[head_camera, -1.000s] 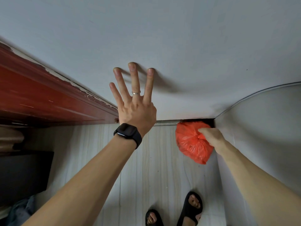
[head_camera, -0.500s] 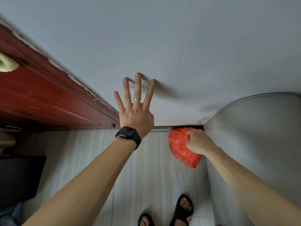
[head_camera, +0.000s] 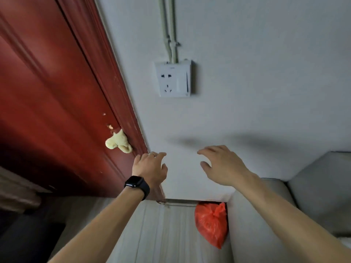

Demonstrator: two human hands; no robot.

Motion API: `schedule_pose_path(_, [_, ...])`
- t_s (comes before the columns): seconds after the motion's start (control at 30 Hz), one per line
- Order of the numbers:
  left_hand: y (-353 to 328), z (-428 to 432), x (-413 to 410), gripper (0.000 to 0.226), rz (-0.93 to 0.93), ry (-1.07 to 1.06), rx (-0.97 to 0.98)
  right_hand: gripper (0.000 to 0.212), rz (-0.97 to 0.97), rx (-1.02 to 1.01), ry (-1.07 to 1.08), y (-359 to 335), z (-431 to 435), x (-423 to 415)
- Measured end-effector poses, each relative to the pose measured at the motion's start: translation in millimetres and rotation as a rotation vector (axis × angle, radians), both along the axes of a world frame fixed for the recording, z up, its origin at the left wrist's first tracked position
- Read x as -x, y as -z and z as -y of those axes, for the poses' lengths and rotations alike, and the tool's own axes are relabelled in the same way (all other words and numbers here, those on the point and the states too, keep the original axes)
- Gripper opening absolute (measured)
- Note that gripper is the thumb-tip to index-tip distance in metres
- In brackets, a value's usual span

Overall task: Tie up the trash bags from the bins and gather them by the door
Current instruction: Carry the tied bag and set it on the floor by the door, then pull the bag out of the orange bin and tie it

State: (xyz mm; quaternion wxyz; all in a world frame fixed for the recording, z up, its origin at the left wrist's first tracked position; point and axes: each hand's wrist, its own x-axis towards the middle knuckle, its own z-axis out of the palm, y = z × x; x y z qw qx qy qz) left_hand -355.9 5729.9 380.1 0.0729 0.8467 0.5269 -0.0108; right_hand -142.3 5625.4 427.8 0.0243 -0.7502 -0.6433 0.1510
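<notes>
A tied orange-red trash bag [head_camera: 211,224] lies on the pale floor, against the wall and wedged beside a grey sofa. A dark red door [head_camera: 57,111] fills the left side. My left hand [head_camera: 150,168], with a black watch on the wrist, hovers in front of the wall near the door frame, fingers loosely bent and holding nothing. My right hand [head_camera: 221,164] hangs in the air above the bag, fingers relaxed and empty, well apart from the bag.
A grey sofa [head_camera: 311,196] stands at the right against the white wall. A white socket [head_camera: 173,78] with a conduit sits on the wall above. A pale yellow cloth [head_camera: 118,142] hangs at the door's edge. A dark object [head_camera: 28,238] stands at lower left.
My right hand let go of the orange-red bag and rose away; the bag now rests on the floor. My left hand came off the wall. The view tilted upward.
</notes>
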Motion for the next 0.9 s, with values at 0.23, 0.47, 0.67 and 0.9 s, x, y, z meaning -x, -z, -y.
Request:
schedule_pose_path(0.23, [-154.0, 26.1, 85.3, 0.043, 0.129, -0.084, -0.174, 0.039, -0.01, -0.336, -0.054, -180.7, 16.6, 60.5])
schedule_pose_path(0.47, [-228.5, 76.9, 194.2, 0.044, 0.194, -0.365, -0.349, 0.032, -0.235, -0.529, -0.321, -235.9, 7.1, 132.7])
schedule_pose_path(0.67, [-223.5, 181.0, 277.8, 0.041, 0.125, -0.697, -0.359, 0.029, -0.384, -0.493, -0.647, -215.2, 4.3, 219.1])
schedule_pose_path(0.9, [-192.4, 389.0, 348.8, 0.034, 0.03, -1.151, -0.292, 0.029, -0.466, -0.267, -1.082, -169.3, 79.1, 352.8])
